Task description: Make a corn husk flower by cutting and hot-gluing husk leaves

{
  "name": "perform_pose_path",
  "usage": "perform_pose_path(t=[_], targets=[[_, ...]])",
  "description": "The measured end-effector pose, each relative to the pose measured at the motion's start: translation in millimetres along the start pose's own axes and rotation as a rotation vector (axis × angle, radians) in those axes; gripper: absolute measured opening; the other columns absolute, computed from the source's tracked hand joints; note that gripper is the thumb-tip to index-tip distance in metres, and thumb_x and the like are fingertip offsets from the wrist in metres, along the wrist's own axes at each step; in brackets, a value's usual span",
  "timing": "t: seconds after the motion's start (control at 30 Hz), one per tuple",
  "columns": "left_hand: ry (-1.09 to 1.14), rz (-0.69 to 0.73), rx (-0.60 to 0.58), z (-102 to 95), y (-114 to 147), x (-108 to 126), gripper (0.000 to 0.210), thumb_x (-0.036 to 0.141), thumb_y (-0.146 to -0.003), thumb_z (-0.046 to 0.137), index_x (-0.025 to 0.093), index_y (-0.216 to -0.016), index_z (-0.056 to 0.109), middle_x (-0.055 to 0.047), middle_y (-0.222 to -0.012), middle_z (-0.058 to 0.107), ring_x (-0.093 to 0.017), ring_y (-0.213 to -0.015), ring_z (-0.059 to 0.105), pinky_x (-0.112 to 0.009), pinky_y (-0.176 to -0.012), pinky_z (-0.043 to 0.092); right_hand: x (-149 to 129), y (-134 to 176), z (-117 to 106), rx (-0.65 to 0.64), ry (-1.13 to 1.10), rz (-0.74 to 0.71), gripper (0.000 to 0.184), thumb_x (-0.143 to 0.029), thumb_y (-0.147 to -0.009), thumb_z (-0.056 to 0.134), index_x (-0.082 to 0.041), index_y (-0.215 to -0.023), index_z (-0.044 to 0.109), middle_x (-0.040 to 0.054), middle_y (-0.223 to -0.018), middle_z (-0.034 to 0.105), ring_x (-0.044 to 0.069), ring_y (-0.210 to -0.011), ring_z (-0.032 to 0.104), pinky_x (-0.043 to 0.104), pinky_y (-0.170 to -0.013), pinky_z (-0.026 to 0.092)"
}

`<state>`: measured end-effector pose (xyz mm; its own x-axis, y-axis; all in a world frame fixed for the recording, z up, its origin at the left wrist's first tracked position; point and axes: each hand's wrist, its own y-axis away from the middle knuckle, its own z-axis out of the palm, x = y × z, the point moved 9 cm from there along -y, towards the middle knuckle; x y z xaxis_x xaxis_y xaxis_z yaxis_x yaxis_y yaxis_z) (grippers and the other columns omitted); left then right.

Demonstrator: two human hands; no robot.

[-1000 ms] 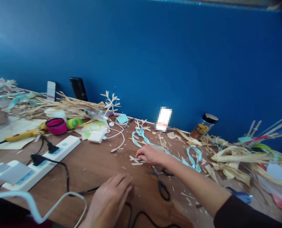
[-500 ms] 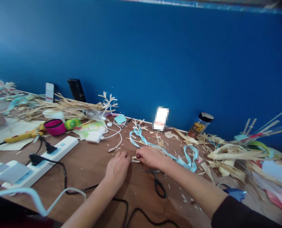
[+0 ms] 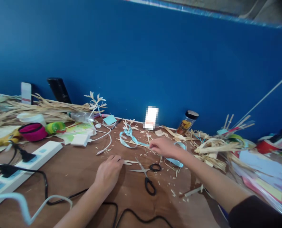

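My left hand [image 3: 110, 171] rests low over the table, its fingers closed on a pale dried-husk strip [image 3: 131, 162] whose forked end sticks out to the right. My right hand [image 3: 164, 147] is farther forward, fingertips pinched together beside the light-blue ribbon [image 3: 124, 144] and small husk scraps; what they grip, if anything, I cannot make out. Between and below the hands lie black-handled scissors [image 3: 144, 171], blades spread. A small cut husk flower [image 3: 130, 124] stands just behind the ribbon.
On the left are a white power strip [image 3: 43, 155] with plugs, a pink tape roll [image 3: 33, 131] and a white charger [image 3: 80, 140]. A lit phone [image 3: 151, 117] and a black-lidded jar [image 3: 188, 122] lean at the blue wall. Dried husks [image 3: 217, 147] pile up on the right.
My right hand has let go of the husk strip and moved forward and right to the ribbon and scraps. My left hand keeps the strip. The scissors now show fully; the view has turned right.
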<state>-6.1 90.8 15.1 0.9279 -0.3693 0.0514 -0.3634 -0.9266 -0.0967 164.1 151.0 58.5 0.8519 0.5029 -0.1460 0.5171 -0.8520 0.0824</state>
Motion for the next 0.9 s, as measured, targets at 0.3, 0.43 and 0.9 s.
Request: perform_pose_path(t=[0.3, 0.43, 0.9], targets=[[0.004, -0.020, -0.072, 3.0, 4.6, 6.0, 0.022, 0.012, -0.082, 0.041, 0.021, -0.086, 0.061, -0.006, -0.092, 0.060, -0.020, -0.089, 0.053, -0.029, -0.069, 0.042, -39.4, 9.4, 9.8, -0.051, 0.084, -0.110, 0.013, -0.022, -0.080, 0.052, -0.023, -0.085, 0.065, 0.0033, -0.089, 0.069, 0.020, -0.084, 0.060, 0.025, -0.064, 0.037], [0.000, 0.002, -0.058, 0.0, 5.8, 9.7, 0.025, 0.009, -0.082, 0.039, 0.022, -0.086, 0.060, -0.006, -0.088, 0.060, -0.021, -0.087, 0.054, -0.029, -0.068, 0.043, -25.4, 7.7, 1.3, -0.035, 0.116, -0.077, 0.016, -0.024, -0.082, 0.050, -0.023, -0.090, 0.064, 0.0043, -0.091, 0.068, 0.022, -0.085, 0.060, 0.026, -0.062, 0.037], [-0.028, 0.018, -0.048, -0.1, 5.9, 14.6, 0.024, 0.012, -0.083, 0.039, 0.021, -0.085, 0.061, -0.006, -0.088, 0.061, -0.021, -0.084, 0.056, -0.029, -0.064, 0.043, 2.9, 27.7, -4.0, -0.032, 0.127, -0.017, 0.017, -0.028, -0.083, 0.049, -0.024, -0.092, 0.063, 0.0049, -0.092, 0.068, 0.022, -0.087, 0.060, 0.027, -0.066, 0.038]])
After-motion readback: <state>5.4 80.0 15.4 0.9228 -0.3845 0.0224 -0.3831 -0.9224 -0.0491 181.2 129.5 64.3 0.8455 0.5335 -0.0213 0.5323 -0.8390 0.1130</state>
